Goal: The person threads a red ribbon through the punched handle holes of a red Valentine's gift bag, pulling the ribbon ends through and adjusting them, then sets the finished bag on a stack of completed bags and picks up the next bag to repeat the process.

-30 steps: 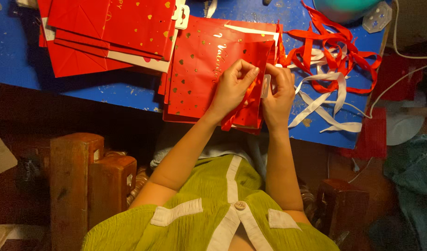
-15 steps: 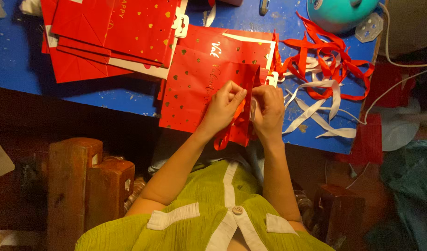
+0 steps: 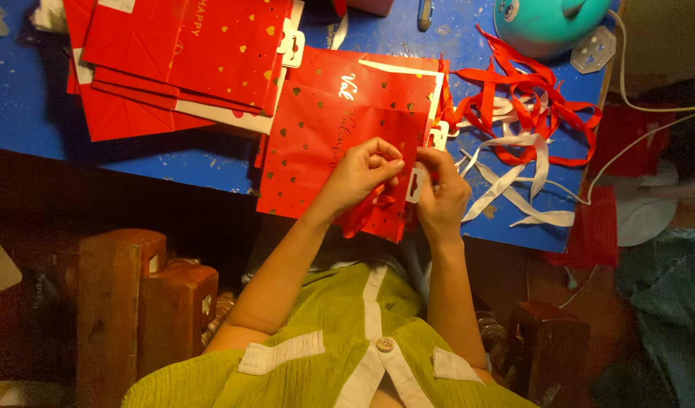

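Observation:
A flat red paper gift bag [image 3: 340, 136] with gold hearts lies on the blue table [image 3: 30, 113], overhanging its near edge. My left hand [image 3: 362, 177] pinches a red ribbon at the bag's lower right part. My right hand [image 3: 442, 196] grips the bag's right edge next to a white tab [image 3: 417, 183]. Both hands sit close together over the bag. The ribbon's end is mostly hidden under my fingers.
A stack of red gift bags [image 3: 181, 60] lies at the upper left. A tangle of red and white ribbons [image 3: 529, 128] sits to the right, with a teal rounded object [image 3: 547, 23] behind. Wooden blocks [image 3: 147, 302] stand below the table edge.
Both hands slid down toward the bag's near edge and drew closer together. The view shifted, so the bag appears lower and more to the left.

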Available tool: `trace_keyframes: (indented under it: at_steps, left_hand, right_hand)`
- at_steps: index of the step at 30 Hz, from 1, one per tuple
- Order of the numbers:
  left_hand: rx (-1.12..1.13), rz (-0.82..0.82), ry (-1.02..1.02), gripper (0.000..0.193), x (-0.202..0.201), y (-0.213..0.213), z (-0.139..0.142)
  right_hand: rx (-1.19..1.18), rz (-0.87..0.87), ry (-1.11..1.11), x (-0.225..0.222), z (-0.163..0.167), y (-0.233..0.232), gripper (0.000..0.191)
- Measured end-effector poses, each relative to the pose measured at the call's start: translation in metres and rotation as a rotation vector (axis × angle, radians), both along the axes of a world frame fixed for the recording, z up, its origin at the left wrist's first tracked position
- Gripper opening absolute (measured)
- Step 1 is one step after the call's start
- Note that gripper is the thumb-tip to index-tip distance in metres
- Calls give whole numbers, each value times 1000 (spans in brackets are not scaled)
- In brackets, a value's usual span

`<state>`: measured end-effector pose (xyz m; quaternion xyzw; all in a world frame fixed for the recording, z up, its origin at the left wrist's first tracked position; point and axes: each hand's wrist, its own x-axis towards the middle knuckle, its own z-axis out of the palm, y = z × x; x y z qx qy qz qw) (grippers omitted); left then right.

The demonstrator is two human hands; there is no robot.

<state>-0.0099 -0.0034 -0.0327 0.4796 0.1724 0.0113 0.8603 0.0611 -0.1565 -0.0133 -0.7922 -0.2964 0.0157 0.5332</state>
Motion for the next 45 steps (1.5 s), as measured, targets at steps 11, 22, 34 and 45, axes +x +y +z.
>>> trace_keyframes:
  at_steps: [11,22,34,45]
  left_hand:
    - [-86,41,-22,25,-1,4,-2]
    - [-104,67,-58,25,1,5,2]
    - [-145,65,-54,23,2,8,1]
    - [-168,85,-33,23,0,7,0]
  right_hand:
    - [245,-46,331,8,-9,2,8]
    - [-73,-80,18,4,-9,9,11]
    - [52,47,-7,-2,3,6,31]
    - [190,17,303,14,-16,0,11]
